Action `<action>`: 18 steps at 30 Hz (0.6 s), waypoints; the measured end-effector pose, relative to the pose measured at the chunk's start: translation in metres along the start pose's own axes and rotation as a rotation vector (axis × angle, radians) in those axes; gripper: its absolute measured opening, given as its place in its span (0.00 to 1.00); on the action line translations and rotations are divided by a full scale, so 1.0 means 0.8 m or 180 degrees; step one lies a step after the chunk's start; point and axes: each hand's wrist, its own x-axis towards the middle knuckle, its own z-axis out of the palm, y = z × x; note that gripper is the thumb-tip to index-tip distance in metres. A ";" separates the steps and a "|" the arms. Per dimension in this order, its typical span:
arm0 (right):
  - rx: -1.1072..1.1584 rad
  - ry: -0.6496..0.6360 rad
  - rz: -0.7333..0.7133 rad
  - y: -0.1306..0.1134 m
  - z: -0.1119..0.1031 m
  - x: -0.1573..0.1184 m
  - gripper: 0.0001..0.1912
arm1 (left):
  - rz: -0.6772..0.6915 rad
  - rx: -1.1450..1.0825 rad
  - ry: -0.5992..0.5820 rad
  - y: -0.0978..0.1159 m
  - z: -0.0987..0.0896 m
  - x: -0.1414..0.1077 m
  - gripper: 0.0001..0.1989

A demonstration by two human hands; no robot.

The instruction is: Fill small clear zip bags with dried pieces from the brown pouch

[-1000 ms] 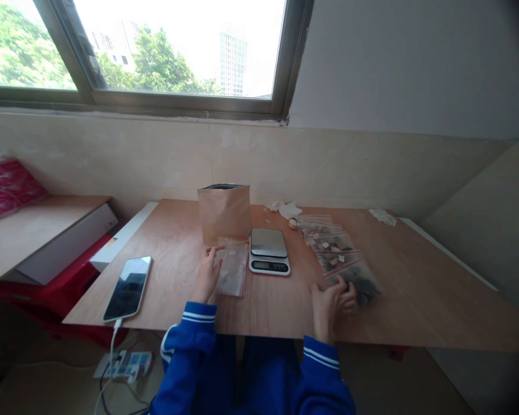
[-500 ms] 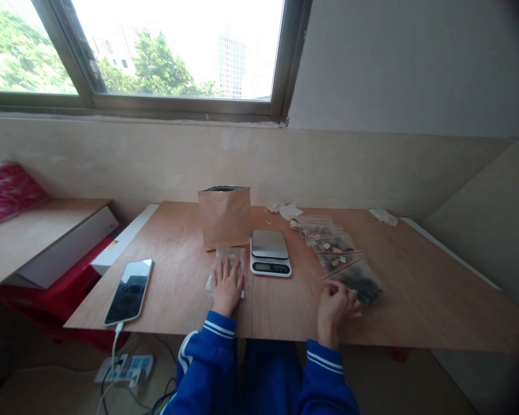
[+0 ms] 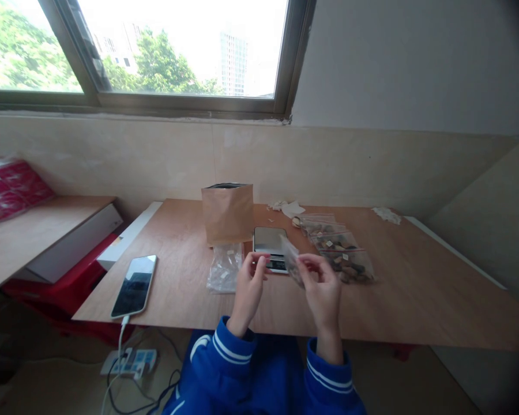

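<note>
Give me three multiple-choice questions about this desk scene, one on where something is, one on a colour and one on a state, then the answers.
1. Where is the small clear zip bag?
A. Pinched in the right hand, above the table
B. Inside the brown paper bag
C. Lying on the digital scale

2. What colour are the sleeves?
A. Red
B. Green
C. Blue with white stripes

3. What state is the phone in?
A. Face up, with a white cable plugged in
B. Face down, unplugged
C. Leaning against the wall

1: A, its fingers grip the bag in the air.
2: C, both cuffs show those stripes.
3: A, its glass faces up and the cable runs from its lower end.
</note>
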 end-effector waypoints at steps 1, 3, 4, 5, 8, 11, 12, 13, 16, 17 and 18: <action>0.0042 -0.0306 -0.0105 -0.009 0.005 -0.004 0.12 | -0.0176 -0.0436 -0.0071 0.009 0.005 -0.003 0.19; 0.0143 -0.0829 -0.0309 -0.020 0.013 -0.009 0.11 | -0.0591 -0.1170 -0.0120 0.018 0.008 -0.008 0.23; 0.0200 -0.1051 -0.0400 -0.024 0.016 -0.012 0.11 | -0.0755 -0.1436 -0.0083 0.018 0.007 -0.009 0.24; 0.0245 -0.1257 -0.0477 -0.027 0.018 -0.013 0.11 | -0.0869 -0.1614 -0.0011 0.017 0.004 -0.009 0.25; 0.0282 -0.1769 -0.0643 -0.032 0.021 -0.015 0.14 | -0.0900 -0.1563 0.0311 0.006 -0.007 -0.007 0.21; 0.0296 -0.2102 -0.0682 -0.037 0.019 -0.016 0.13 | -0.0683 -0.1136 0.0510 -0.003 -0.017 -0.003 0.20; 0.0313 -0.2154 -0.0631 -0.039 0.018 -0.017 0.12 | -0.0568 -0.0968 0.0519 -0.004 -0.020 -0.003 0.19; 0.0333 -0.2174 -0.0548 -0.040 0.018 -0.017 0.12 | -0.0428 -0.0774 0.0502 -0.005 -0.021 -0.003 0.18; 0.0318 -0.1944 -0.0268 -0.038 0.025 -0.020 0.14 | 0.0025 -0.0061 0.0353 -0.002 -0.021 -0.006 0.16; 0.0257 -0.1797 -0.0212 -0.035 0.029 -0.021 0.14 | 0.0145 0.0136 0.0286 0.000 -0.020 -0.008 0.16; 0.0169 -0.1654 -0.0189 -0.032 0.034 -0.022 0.14 | 0.0237 0.0280 0.0216 0.001 -0.019 -0.009 0.16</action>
